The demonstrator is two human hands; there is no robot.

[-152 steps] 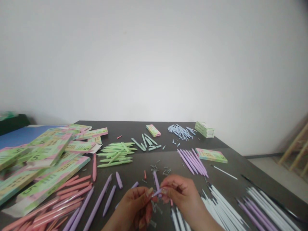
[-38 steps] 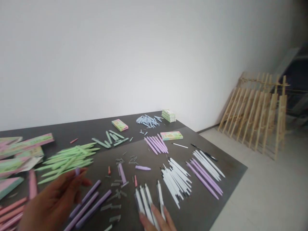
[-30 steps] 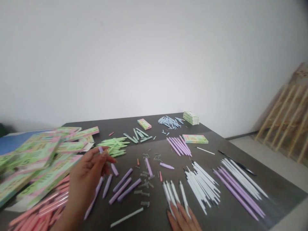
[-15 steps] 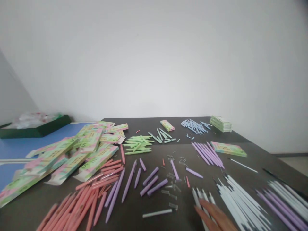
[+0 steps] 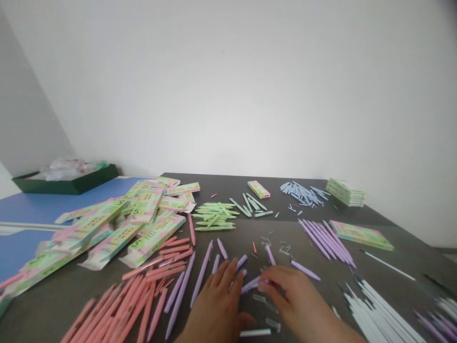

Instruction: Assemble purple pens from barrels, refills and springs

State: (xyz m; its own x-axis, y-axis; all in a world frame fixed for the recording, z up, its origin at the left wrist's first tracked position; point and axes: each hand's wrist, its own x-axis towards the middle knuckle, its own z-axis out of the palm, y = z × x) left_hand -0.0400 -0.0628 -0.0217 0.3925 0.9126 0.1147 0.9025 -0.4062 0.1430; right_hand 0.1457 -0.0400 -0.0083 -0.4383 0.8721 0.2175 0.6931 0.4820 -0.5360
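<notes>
My left hand (image 5: 218, 297) reaches over a small group of short purple pen barrels, its fingers stretched out and partly covering them. Beside it, my right hand (image 5: 298, 297) has thumb and index finger pinched at the right end of one purple pen barrel (image 5: 250, 285), which lies between both hands. Another purple barrel (image 5: 270, 255) lies just beyond the right fingertips, and a tapered purple piece (image 5: 305, 270) lies to their right. Under the hands, a white tube (image 5: 255, 332) and small clear plastic caps (image 5: 273, 325) are partly hidden.
Red pen parts (image 5: 121, 305) spread at the left, below a heap of printed boxes (image 5: 146, 205). Green pens (image 5: 216, 216), blue parts (image 5: 303, 194) and a box stack (image 5: 345, 192) stand farther back. Purple pens (image 5: 326, 242) and white refills (image 5: 380, 309) lie right.
My right hand has left the white refills and moved left to the purple barrels. My left hand has come into view there. The camera view has turned slightly left.
</notes>
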